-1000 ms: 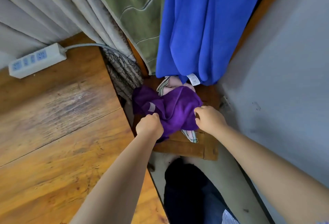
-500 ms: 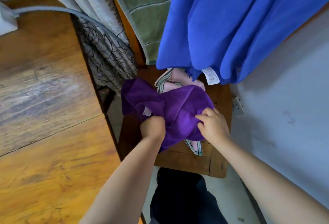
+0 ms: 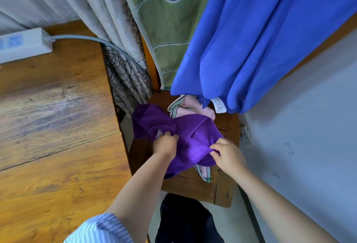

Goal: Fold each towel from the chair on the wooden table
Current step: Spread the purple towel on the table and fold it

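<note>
A crumpled purple towel lies on the wooden chair seat. My left hand is shut on its left-middle folds. At the towel's near right edge my right hand pinches the cloth. Under it lies a pink towel with a striped border, mostly hidden. A blue towel and a green towel hang over the chair back. The wooden table lies to the left.
A white power strip with a grey cable sits at the table's far edge. Grey curtains hang behind the table. A pale wall with a socket stands right of the chair. My dark trouser leg is below the seat.
Both hands have shifted their grip on the purple towel, bunching it between them. The view has swung left, so the power strip shows again.
</note>
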A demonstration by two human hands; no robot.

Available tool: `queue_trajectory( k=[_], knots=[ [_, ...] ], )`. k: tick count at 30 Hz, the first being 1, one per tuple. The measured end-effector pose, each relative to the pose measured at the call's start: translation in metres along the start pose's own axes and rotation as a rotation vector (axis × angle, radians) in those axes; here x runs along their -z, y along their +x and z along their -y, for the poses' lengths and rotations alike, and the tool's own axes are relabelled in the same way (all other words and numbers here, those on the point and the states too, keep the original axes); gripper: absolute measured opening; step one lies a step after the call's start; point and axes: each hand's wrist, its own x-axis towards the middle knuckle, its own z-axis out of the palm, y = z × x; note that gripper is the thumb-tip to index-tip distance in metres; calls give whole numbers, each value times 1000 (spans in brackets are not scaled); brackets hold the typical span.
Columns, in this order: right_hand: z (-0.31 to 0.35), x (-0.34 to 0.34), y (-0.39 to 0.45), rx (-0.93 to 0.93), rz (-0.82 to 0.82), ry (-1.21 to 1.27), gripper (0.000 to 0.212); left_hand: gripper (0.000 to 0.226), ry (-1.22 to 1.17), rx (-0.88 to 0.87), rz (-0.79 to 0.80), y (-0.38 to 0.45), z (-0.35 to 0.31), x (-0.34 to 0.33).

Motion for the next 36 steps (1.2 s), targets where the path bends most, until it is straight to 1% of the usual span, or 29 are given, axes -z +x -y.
queue_trajectory(
  k=[2, 5, 8, 10, 11, 13, 15, 16, 17, 18, 21, 22, 23, 25, 28, 29, 32, 36],
  knots=[
    [-1, 0, 0, -12, -5, -5, 29, 36, 33, -50, 18, 2, -3, -2],
    [-3, -4, -4, -38, -22, 12, 29, 33, 75, -55, 14, -2, -8, -8],
    [1, -2, -6, -57, -50, 48, 28, 32, -131, 10, -60, -7, -6, 2],
    [11, 7, -9, -73, -88, 111, 27, 30, -184, -4, -114, -16, -1, 20],
    [18, 14, -11, -73, -110, 141, 26, 28, -192, -28, -117, -22, 4, 31],
    [34, 31, -17, -11, -137, 148, 25, 27, -89, -121, -58, -43, 18, 57],
    [49, 50, -27, 104, -139, 96, 25, 27, 25, -199, 25, -71, 36, 84],
    [55, 60, -32, 149, -141, 88, 24, 25, 11, -217, 39, -86, 45, 96],
    [62, 71, -38, 178, -149, 94, 23, 23, -58, -227, 24, -105, 55, 110],
    [70, 82, -42, 195, -173, 107, 22, 21, -166, -226, -22, -122, 65, 123],
    [102, 122, -56, 205, -289, 218, 18, 14, -559, -167, -211, -174, 89, 156],
    [120, 136, -65, 227, -339, 268, 16, 15, -683, -135, -302, -201, 98, 165],
    [129, 148, -66, 225, -390, 320, 13, 16, -799, -105, -367, -210, 99, 173],
    [158, 170, -79, 292, -453, 450, 11, 18, -1023, -58, -509, -243, 110, 185],
    [201, 196, -101, 412, -501, 606, 13, 25, -1357, -89, -630, -292, 131, 200],
    [221, 202, -109, 459, -508, 630, 13, 27, -1427, -105, -692, -314, 144, 203],
    [278, 211, -128, 594, -515, 665, 13, 28, -1521, -129, -827, -366, 176, 205],
    [359, 193, -158, 702, -535, 663, 12, 26, -1591, -105, -964, -431, 231, 192]
  ],
)
